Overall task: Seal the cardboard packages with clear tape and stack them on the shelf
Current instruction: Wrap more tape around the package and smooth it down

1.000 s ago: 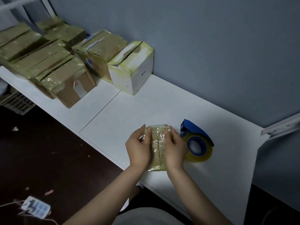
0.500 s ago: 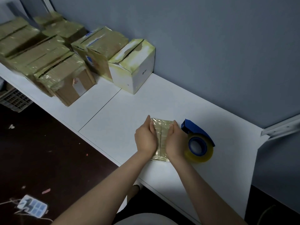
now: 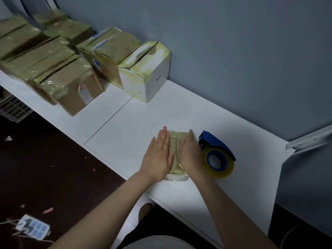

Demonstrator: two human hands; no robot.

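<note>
The small taped package [image 3: 175, 151] is being pressed down on the white shelf [image 3: 143, 126], near its front edge and just beside the blue tape dispenser [image 3: 216, 141] at its right. Compared with 1 second ago, both hands are being held flatter. The fingers that were curled over the package's top are now being stretched straight and pointed away from the body, and they are being carried further toward the far edge. Only 1 narrow strip of the glossy top is being left visible between them.

From this it is being judged that the tape is already laid on and is being smoothed down. If so, the sealing of this package is nearing its end and the stacking is still being awaited.

The left hand [image 3: 158, 156] is being kept open, with the palm laid over the package's left part and the thumb resting on top. The right hand [image 3: 190, 153] is also being kept open, its straight fingers pressed along the right part. Nothing is being gripped or pinched by either hand. Whether the palms are being pressed on the top or against the sides cannot be told.

The dispenser is being left untouched. Further left, the sealed boxes [image 3: 53, 65] and 1 white box [image 3: 145, 72] are being kept against the wall.
</note>
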